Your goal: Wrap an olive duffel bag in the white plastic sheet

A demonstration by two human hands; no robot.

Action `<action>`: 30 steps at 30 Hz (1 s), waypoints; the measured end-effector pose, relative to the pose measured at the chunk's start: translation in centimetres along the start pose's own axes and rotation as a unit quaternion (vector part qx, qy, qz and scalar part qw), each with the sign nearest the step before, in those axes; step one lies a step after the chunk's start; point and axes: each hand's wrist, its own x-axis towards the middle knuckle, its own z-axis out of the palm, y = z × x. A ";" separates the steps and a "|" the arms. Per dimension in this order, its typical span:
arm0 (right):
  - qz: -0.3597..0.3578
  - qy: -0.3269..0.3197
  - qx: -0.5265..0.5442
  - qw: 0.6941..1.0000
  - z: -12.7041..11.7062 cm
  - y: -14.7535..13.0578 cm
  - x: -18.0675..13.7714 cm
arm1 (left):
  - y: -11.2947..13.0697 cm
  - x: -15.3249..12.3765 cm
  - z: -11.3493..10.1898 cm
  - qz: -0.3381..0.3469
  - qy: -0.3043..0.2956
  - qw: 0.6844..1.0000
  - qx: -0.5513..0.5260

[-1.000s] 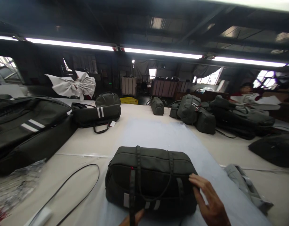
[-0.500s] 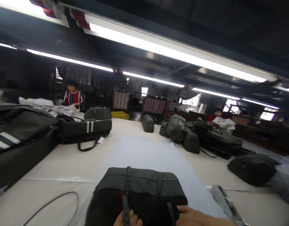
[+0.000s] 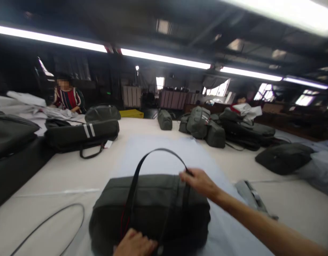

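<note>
Dark green bag (image 3: 153,209) lies on the pale sheet (image 3: 166,156) at the near table edge. Right hand (image 3: 198,182) is pinched shut on the strap (image 3: 155,153), which arcs up over the bag. Left hand (image 3: 134,243) rests on the bag's near side, touching it; its grip cannot be told. Loose cord (image 3: 46,224) lies left of the bag.

Dark olive duffel bag (image 3: 153,209) flat on table; strap (image 3: 155,156) arched.
</note>
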 end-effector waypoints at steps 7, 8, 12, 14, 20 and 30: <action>0.074 -0.169 -0.001 0.983 3.5 3.8 8.6 | 4.8 0.7 -3.4 0.011 0.014 0.999 -0.026; 0.069 -0.186 -0.001 0.980 3.7 4.1 8.6 | 5.4 1.0 -3.7 0.027 0.020 0.998 -0.054; 0.051 -0.198 -0.016 0.979 3.0 3.7 7.2 | 7.5 0.8 -4.3 0.041 0.064 0.976 -0.202; 0.052 -0.194 -0.023 0.979 2.8 3.3 6.2 | 8.2 0.0 -4.6 0.018 0.077 0.961 -0.267; 0.058 -0.175 -0.013 0.983 2.5 2.1 2.0 | 11.2 -2.8 -5.5 0.002 0.064 0.944 -0.324; 0.091 -0.119 -0.024 0.988 3.1 1.5 0.4 | 13.0 -3.5 -7.7 0.053 0.090 0.981 -0.163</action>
